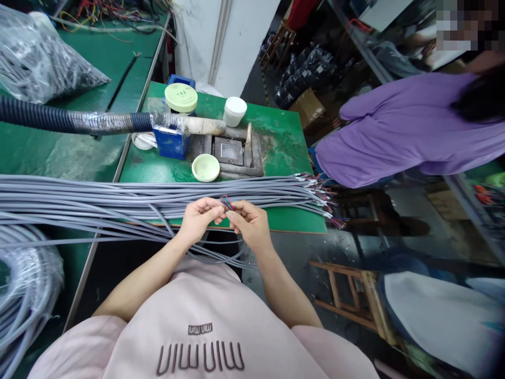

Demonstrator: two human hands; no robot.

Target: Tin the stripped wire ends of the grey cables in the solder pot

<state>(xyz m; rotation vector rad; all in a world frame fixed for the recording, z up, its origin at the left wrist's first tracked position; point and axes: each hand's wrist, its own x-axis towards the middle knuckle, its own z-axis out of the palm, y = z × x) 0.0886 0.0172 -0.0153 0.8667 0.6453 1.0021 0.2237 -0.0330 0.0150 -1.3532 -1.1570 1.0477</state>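
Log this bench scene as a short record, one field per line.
Left hand: fingers pinching coloured wires
Right hand: fingers at the same wires, from the other side
Cables: grey cables lying across the green bench, coloured ends at the right
Containers: white tub; shallow pale green dish
Hose: dark ribbed hose, entering from the left
Nearby: person in a purple top, at the right

Left hand (199, 218) and right hand (253, 223) up mid-scene, close together, fingertips almost meeting. Left: thumb against index finger in a pinch, other fingers curled, partly hidden. Right: thumb and index finger pinched too, remaining fingers bent inward. Backs of both hands toward near side. Bare left forearm (144, 273) slants from near left to far right; bare right forearm (290, 289), near right to far left. Wrists roughly straight.
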